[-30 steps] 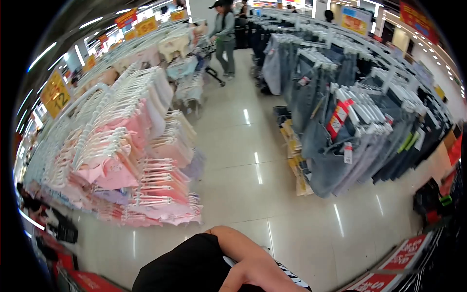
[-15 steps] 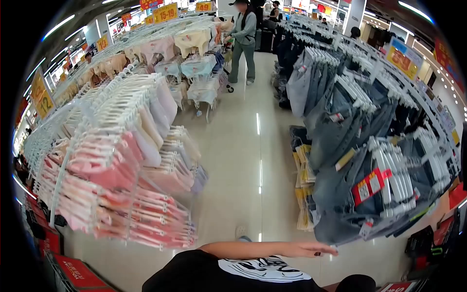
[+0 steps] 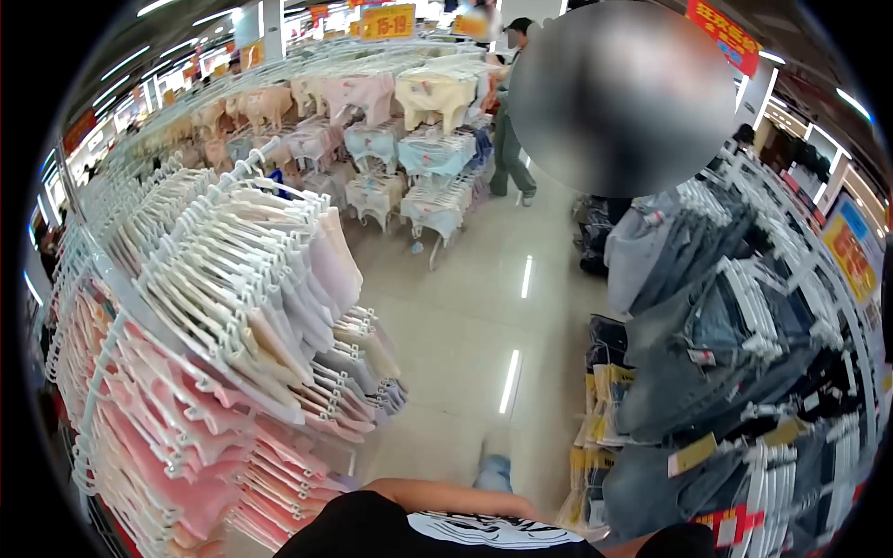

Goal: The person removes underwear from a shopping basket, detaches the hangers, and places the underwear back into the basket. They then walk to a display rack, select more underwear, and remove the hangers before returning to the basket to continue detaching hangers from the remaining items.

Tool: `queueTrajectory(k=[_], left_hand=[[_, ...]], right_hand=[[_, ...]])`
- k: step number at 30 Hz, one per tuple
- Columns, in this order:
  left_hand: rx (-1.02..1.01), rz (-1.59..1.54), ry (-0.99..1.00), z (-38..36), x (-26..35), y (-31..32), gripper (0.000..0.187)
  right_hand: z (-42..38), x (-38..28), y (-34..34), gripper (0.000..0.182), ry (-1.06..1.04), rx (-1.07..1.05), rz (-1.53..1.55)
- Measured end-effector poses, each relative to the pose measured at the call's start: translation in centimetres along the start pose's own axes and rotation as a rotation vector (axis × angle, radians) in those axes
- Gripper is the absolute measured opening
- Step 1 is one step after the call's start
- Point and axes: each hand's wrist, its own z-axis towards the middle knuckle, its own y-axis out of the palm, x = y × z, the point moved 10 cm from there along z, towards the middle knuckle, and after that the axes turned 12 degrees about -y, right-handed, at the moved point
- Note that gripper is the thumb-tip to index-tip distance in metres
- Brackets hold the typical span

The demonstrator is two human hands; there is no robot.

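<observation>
Pink clothes (image 3: 191,460) crowd the rack (image 3: 116,284) at its near edge, so best tuck the left arm (image 3: 446,495) close; I cannot tell either hand's grip.

A glossy pale tiled floor (image 3: 437,307) runs before us, a person in green trousers (image 3: 511,153) standing on it. At left, a white metal rack (image 3: 110,276) bears pink and pastel cloth garments (image 3: 177,474) on white plastic hangers (image 3: 200,270); at right, a second white metal rack (image 3: 854,321) carries blue-grey denim (image 3: 684,400).
</observation>
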Motion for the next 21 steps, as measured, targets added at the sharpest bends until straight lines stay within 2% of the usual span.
queueTrajectory(k=[6,11,15,18,21], left_hand=[[0.123,0.024,0.051,-5.9,0.8,-12.1,0.045],[0.244,0.067,0.087,-11.9,4.4,-24.8,0.043],[0.468,0.042,0.100,-17.5,6.6,-34.6,0.041],[0.950,-0.130,0.023,-24.6,3.9,-42.1,0.034],[1.557,-0.327,0.203,-36.3,-0.9,-46.1,0.027]], right_hand=[[12.4,0.6,-3.2,0.042,-0.031,-0.130,-0.016],[24.2,-1.3,-7.5,0.041,-0.070,-0.299,-0.065],[33.5,-2.4,-9.7,0.040,-0.097,-0.467,-0.109],[40.2,-3.3,-9.9,0.040,-0.137,-0.603,-0.139],[45.7,-4.9,-8.5,0.040,-0.177,-0.746,-0.163]])
